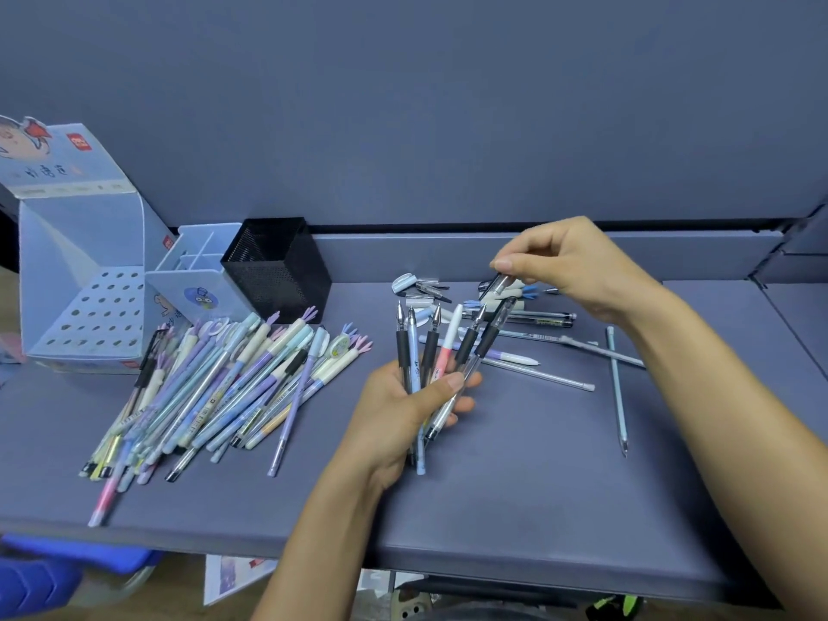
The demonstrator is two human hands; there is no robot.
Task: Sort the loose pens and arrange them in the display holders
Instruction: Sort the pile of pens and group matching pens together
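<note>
Left hand (416, 405), nearest item, over the middle of the worktop (537, 495): fingers curled round a bundle of pens (437, 347), six or so, fanned, tips up, long axes running 6 to 12 o'clock, the rightmost leaning toward 1. Right hand (578, 271), at 1 o'clock from the left and farther off: thumb and forefinger narrowed to a pinch on a small clear piece (499, 283), cap or pen end, cannot tell which. It hangs just above the rightmost tips of the bundle, its axis sloping 1 to 7 o'clock, roughly in line with those pens. Judged relation for the coming move: piece and tip lie near but apart, and the right hand is the nearer to close that gap. Loose caps (421, 286), at 12 o'clock from the bundle, on the worktop. Stray pens (537, 375), at 3 o'clock, lying crossed. Single pen (617, 387), farther right, lengthwise 12 to 6. Large pile of pens (233, 383), at 9 o'clock, mixed. Holders, at 10 o'clock, well apart from both hands: black mesh cup (278, 266), blue divided cup (197, 271), perforated display box (89, 307).
</note>
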